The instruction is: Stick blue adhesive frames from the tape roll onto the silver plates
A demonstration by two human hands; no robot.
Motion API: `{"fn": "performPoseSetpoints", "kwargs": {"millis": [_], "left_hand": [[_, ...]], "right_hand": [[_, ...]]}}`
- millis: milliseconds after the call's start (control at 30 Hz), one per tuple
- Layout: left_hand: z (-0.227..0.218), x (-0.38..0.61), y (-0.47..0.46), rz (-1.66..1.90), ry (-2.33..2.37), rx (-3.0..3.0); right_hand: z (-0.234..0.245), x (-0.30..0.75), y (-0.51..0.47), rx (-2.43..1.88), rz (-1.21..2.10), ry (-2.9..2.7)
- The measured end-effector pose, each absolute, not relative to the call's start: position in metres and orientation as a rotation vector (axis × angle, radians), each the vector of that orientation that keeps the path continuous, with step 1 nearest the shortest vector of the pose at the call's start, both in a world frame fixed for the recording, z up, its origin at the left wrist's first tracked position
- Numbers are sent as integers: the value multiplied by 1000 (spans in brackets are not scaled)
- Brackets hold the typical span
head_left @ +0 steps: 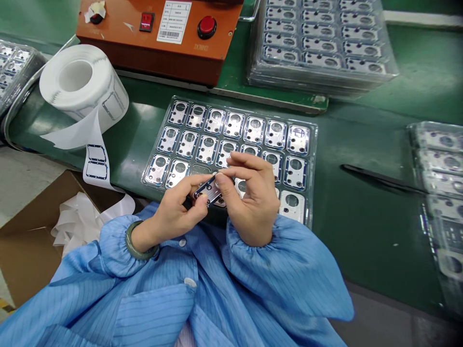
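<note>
A small silver metal plate (210, 191) with a dark blue rim and holes is held tilted above the near edge of a clear plastic tray (313, 168). My left hand (181, 205) pinches it by its left side between thumb and fingers. At its upper right corner my right hand (253, 197) has thumb and index finger closed on the plate's edge, the other fingers stretched out. Similar plates (233, 124) lie in rows in the tray below. One pocket (199, 169) near my left fingertips shows no plate. My right hand hides part of the tray.
A roll of white backing paper with blue-outlined stickers (83, 86) stands at left, its strip trailing into a cardboard box (32, 241). An orange machine (159, 43) and stacked trays (318, 77) are behind. Black tweezers (383, 179) lie at right beside another tray (443, 164).
</note>
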State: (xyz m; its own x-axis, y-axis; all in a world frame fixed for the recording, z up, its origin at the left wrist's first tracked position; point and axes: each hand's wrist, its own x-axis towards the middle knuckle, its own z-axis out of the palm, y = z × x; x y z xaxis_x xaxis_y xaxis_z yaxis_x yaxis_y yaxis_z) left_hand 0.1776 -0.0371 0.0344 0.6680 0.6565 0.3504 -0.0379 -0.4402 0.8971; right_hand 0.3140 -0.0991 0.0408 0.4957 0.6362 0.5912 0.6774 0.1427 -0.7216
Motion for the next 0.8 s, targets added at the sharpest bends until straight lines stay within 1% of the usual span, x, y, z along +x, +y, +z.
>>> {"fn": "performPoseSetpoints", "kwargs": {"millis": [67, 167, 300, 400, 567, 800], "left_hand": [[34, 176, -37, 826, 523, 1828], [33, 174, -36, 774, 578, 1763], [33, 172, -34, 782, 593, 1754], [33, 173, -34, 765, 577, 1772], [33, 173, -35, 794, 509, 1783], [34, 174, -35, 821, 511, 1793]], "right_hand": [[45, 315, -103, -1546, -61, -1250], [52, 313, -114, -1486, -202, -1406], [56, 309, -124, -1399, -302, -1488], [56, 309, -122, -1467, -247, -1395], [58, 312, -110, -1516, -9, -1230], [59, 310, -102, -1570, 23, -1178]]}}
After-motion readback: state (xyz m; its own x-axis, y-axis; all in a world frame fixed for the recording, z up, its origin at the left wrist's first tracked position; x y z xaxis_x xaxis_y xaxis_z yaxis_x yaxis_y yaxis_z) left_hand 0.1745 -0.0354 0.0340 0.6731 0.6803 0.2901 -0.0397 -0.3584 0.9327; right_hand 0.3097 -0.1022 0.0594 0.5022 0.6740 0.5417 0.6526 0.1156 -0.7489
